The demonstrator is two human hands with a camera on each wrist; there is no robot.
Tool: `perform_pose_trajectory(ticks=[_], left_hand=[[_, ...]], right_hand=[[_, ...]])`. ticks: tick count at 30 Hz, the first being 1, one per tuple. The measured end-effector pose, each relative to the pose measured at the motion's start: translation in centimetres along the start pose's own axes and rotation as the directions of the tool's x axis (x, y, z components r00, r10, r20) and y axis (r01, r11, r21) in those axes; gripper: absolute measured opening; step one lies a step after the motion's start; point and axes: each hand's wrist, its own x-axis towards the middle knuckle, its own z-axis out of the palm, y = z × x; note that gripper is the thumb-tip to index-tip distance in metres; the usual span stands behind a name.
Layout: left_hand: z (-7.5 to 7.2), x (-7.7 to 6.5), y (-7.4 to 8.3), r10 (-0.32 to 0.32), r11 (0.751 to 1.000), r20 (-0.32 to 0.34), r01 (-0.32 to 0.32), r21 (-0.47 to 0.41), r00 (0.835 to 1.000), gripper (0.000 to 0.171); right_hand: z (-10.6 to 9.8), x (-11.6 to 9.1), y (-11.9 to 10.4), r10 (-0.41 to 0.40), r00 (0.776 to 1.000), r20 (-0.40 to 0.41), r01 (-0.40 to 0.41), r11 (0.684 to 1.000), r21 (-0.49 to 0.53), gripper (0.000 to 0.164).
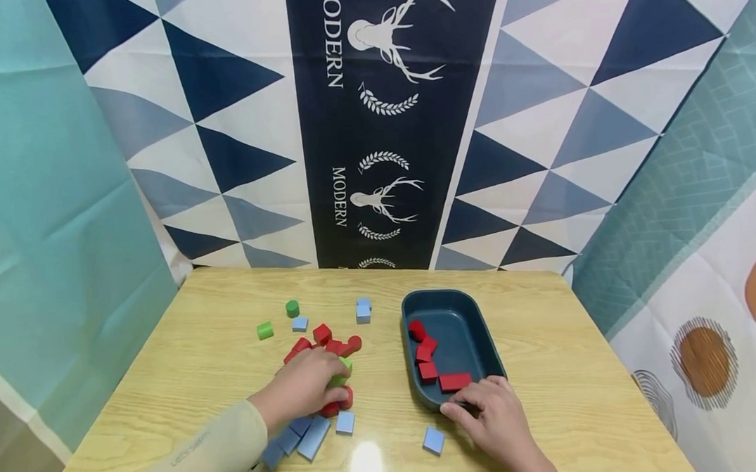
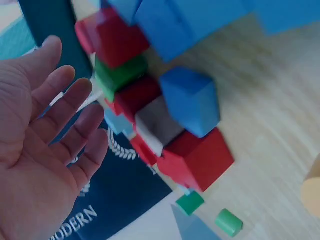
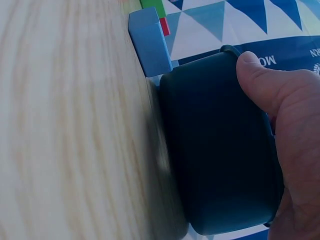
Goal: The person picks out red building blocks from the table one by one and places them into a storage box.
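My left hand [image 1: 303, 386] is over a pile of red blocks [image 1: 322, 333], its fingertips close to a light green block [image 1: 341, 373]. In the left wrist view that hand [image 2: 45, 135] has loosely extended fingers and holds nothing; a red block [image 2: 202, 161] and a blue block [image 2: 190, 100] lie past them. My right hand [image 1: 496, 417] grips the near rim of a dark blue-green tray [image 1: 455, 331]. The right wrist view shows the thumb on the outside of the tray wall [image 3: 220, 145], with the other fingers mostly hidden. Several red blocks [image 1: 427, 371] sit inside the tray, along its left and near sides.
Several blue blocks [image 1: 313, 437] lie close to the left forearm. One blue block [image 1: 434, 440] is in front of the tray. Two green cylinders [image 1: 292, 309] and more blue blocks [image 1: 363, 313] lie farther back. A patterned cloth [image 1: 376, 194] hangs behind the table.
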Motion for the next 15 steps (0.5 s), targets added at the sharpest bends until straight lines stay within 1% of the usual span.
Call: perform_pose_trajectory(ticks=[3, 6, 9, 12, 15], left_hand=[[0.4, -0.2, 0.5, 0.036, 0.998, 0.007, -0.036, 0.055, 0.999, 0.028], [0.7, -0.1, 1.0, 0.047, 0.992, 0.003, -0.047, 0.117, 0.999, 0.027], [0.8, 0.1, 1.3, 0.066, 0.985, 0.004, -0.066, 0.157, 0.998, 0.026], [1.0, 0.4, 1.5, 0.087, 0.980, 0.020, -0.089, 0.179, 0.996, 0.024], [1.2, 0.6, 1.7, 0.090, 0.980, 0.033, -0.094, 0.176, 0.995, 0.022]], right_hand=[[-0.1, 0.0, 0.0, -0.001, 1.000, -0.003, 0.001, 1.000, 0.000, 0.013], [0.0, -0.1, 0.1, -0.001, 1.000, -0.004, 0.001, 1.000, 0.004, 0.012], [0.1, -0.1, 0.2, -0.002, 1.000, -0.005, 0.002, 1.000, 0.004, 0.012], [0.1, -0.2, 0.2, -0.007, 1.000, -0.007, 0.007, 1.000, 0.002, 0.013], [0.0, -0.1, 0.1, -0.008, 1.000, -0.007, 0.008, 1.000, 0.000, 0.013]])
